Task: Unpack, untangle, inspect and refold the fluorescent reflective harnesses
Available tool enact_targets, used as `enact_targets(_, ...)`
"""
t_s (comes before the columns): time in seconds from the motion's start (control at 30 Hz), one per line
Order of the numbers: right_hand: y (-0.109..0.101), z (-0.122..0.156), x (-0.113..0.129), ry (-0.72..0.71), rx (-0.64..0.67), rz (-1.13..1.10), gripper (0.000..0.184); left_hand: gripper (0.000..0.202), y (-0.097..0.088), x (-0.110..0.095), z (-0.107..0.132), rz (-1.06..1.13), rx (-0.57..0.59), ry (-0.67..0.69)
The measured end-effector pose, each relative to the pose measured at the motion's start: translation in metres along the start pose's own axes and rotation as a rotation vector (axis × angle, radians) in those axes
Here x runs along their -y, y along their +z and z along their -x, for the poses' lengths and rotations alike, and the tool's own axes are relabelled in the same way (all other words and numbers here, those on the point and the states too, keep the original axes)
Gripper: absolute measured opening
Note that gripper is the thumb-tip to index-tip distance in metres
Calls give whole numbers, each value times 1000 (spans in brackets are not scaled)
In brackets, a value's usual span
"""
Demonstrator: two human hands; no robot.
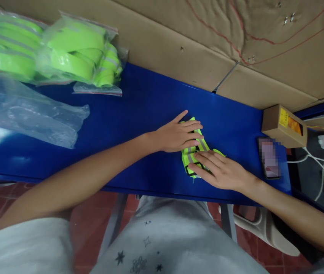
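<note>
On the blue table lies a folded neon-yellow reflective strap (189, 158) with grey stripes and black edging, perhaps part of a safety vest or belt. My left hand (177, 135) rests flat over its upper part, fingers stretched out and thumb apart. Lower down, my right hand (221, 169) lies palm down on its right side, fingers extended. Both hands press on the fabric without gripping it. Much of the strap is hidden beneath the fingers.
Clear zip bags (73, 53) of neon-yellow reflective bands lie at the back left, with a clear plastic bag (30, 110) before them. Rightward are a phone (268, 158), a cardboard box (283, 125) and white cables (323, 167). A cardboard wall (162, 49) borders the table's back.
</note>
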State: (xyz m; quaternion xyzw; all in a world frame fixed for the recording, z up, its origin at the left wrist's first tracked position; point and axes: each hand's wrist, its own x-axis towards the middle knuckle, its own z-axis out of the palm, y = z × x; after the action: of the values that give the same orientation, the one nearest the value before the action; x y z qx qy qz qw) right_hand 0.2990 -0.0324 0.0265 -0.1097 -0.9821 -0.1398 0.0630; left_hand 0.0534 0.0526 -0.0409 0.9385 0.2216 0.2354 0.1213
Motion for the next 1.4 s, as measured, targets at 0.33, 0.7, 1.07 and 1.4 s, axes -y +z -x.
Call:
enact_targets(0.33,-19,-27,-5,164,129,-373,33,31,-3,-8,-2,-125,15,98)
enact_targets(0.7,-12,-21,8,224,152,-285,37,34,-47,-3,0,391,-72,-72)
enact_targets(1.07,-6,-12,18,235,104,-194,42,27,-40,-31,44,-43,138,-144)
enact_targets(1.4,-4,-9,25,265,33,-194,41,5,-52,-38,40,440,65,-379)
